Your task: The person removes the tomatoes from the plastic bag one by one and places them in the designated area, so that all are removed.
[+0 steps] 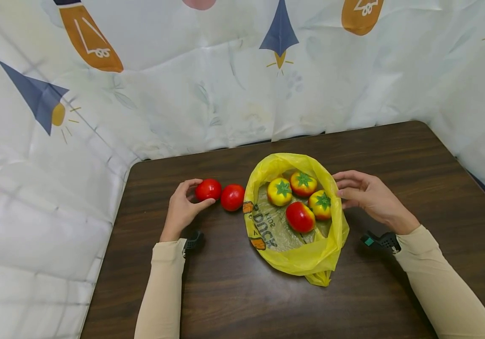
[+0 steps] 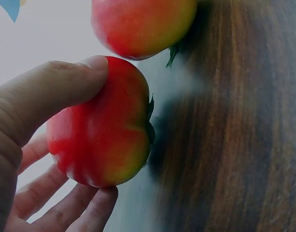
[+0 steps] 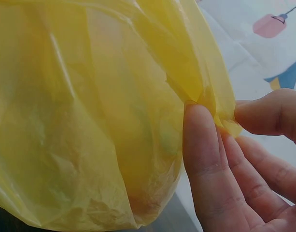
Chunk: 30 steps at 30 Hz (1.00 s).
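Note:
My left hand (image 1: 181,206) grips a red tomato (image 1: 208,189) at the left of the table, thumb on one side and fingers on the other. In the left wrist view this tomato (image 2: 102,140) has a yellow-green patch, and its green leaves face the tabletop. A second red tomato (image 1: 232,197) sits beside it, close to the yellow plastic bag (image 1: 295,263). With its mouth spread wide, the bag contains several red and yellow tomatoes (image 1: 300,217), most with their green leaves up. My right hand (image 1: 371,200) pinches the bag's right rim between thumb and fingers.
The dark wood table (image 1: 225,292) has a far edge close to a white printed curtain (image 1: 174,103). More curtain hangs along the left and right sides. Each wrist wears a dark strap (image 1: 388,240). A twisted end of the bag lies toward the front.

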Each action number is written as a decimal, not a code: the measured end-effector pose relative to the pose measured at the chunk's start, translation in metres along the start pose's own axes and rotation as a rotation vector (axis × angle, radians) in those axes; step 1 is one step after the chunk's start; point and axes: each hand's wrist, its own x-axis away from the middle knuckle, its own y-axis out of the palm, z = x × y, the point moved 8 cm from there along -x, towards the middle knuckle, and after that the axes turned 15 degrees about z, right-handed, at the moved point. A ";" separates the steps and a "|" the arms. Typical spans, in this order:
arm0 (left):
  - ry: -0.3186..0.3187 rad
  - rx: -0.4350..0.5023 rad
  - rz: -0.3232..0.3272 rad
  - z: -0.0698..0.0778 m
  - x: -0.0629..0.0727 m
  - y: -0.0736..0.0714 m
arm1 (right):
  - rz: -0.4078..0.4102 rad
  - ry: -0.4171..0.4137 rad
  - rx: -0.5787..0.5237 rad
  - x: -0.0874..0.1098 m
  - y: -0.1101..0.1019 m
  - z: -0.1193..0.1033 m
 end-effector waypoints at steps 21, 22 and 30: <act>0.000 -0.023 -0.041 0.003 0.005 -0.001 | -0.012 0.000 -0.015 0.002 0.004 -0.001; 0.001 -0.025 -0.040 0.004 0.005 -0.002 | -0.012 0.002 -0.013 0.002 0.004 -0.001; 0.027 -0.037 -0.014 0.009 0.003 -0.010 | -0.001 0.010 0.002 0.001 0.004 -0.001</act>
